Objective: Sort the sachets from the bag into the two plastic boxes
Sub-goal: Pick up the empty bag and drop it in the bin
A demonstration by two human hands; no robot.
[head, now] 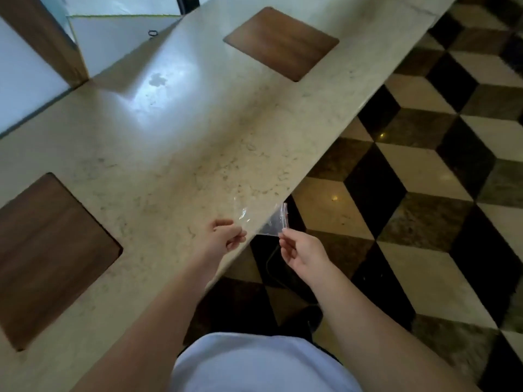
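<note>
A small clear plastic bag [264, 219] hangs in the air over the front edge of the marble counter [175, 142]. My left hand [226, 236] pinches its left side with curled fingers. My right hand [297, 250] pinches its right side near the zip strip. The bag looks see-through and I cannot tell whether anything is inside. No sachets and no plastic boxes are in view.
Two brown wooden squares are set into the counter, one at the far middle [281, 42] and one at the near left [48, 256]. A checkered marble floor [424, 193] lies to the right. A wooden post [48, 38] stands at the back left.
</note>
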